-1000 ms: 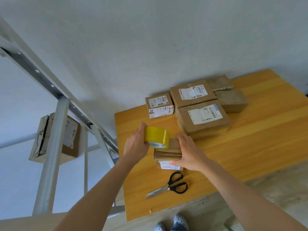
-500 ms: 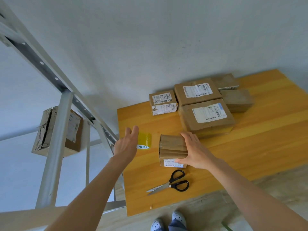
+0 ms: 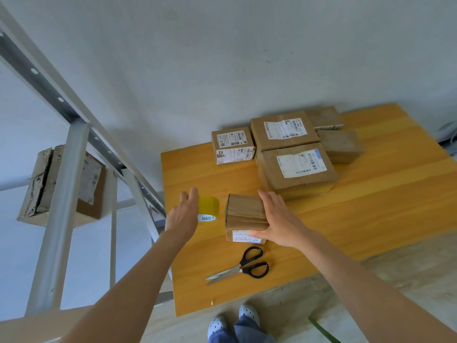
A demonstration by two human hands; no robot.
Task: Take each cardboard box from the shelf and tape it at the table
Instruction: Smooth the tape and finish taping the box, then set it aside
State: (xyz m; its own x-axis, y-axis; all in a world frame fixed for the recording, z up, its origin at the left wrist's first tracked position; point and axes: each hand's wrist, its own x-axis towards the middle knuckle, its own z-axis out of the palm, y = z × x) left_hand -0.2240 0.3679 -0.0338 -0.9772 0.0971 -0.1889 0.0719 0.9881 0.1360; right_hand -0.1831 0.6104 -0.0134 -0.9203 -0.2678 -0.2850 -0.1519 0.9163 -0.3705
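Two hands: left (image 3: 184, 215) spread wide beside tape (image 3: 210, 206), holding nothing; right (image 3: 277, 219) flat on box (image 3: 243, 209). Advised: push box far, beside stack (image 3: 296, 167); fetch shelf box (image 3: 91, 184) two-handed.

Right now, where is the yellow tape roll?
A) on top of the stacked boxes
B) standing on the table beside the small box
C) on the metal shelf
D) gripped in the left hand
B: the yellow tape roll stands on the table just left of the small box, and the left hand in front of it has straight fingers and grips nothing.
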